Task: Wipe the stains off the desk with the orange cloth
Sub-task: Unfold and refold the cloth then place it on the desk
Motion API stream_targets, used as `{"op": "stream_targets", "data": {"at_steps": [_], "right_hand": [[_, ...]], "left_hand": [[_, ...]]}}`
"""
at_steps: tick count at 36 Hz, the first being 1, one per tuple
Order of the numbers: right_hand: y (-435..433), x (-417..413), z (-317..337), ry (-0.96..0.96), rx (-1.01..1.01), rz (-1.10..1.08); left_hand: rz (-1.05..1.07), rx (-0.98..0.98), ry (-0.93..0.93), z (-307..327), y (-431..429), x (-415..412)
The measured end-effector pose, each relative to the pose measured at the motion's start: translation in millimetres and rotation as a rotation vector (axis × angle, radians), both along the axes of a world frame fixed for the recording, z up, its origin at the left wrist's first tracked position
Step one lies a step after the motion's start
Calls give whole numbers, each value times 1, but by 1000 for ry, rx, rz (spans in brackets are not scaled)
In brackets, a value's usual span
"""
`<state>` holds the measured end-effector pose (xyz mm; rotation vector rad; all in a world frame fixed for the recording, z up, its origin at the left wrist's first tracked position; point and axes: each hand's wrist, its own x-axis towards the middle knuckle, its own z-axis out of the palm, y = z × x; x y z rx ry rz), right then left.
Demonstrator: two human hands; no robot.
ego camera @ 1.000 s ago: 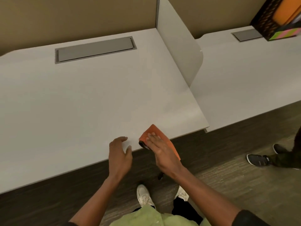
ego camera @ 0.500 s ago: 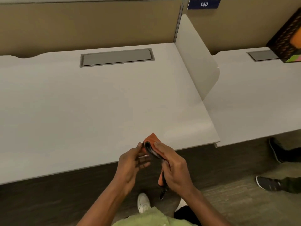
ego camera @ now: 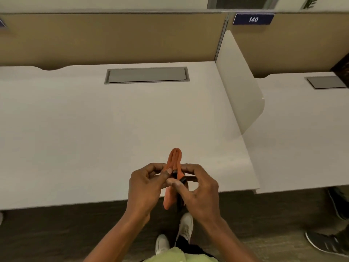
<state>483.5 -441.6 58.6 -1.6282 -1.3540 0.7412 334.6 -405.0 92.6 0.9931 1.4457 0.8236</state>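
Fingers of left hand (ego camera: 145, 186) and right hand (ego camera: 200, 193) pinch the folded orange cloth (ego camera: 174, 161) above the desk (ego camera: 94, 138) edge.

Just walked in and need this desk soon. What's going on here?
A person stands at the white desk holding a folded orange cloth between both hands, left hand and right hand, just above the front edge. The cloth is off the surface, so no wiping is happening right now. No stains are visible on the desk.
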Motion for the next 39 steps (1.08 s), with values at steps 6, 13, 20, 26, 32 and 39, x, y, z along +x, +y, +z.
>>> {"op": "stream_targets", "data": {"at_steps": [6,13,20,26,32,39], "right_hand": [[43,18,16,-16,-25,73],[99,42,28,-71,37,166],[158,51,34,-122,131,271],[200,34,32,-173,177,407],[227,0,31,-179,190,452],[251,-44,31,-177,86,385]], "left_hand": [[-14,99,116,20,27,0],[-3,237,335,37,57,-13],[92,277,441,42,79,-48],[131,402,492,40,102,-84],[5,613,560,38,129,-125],[-162,754,571,28,164,-187]]}}
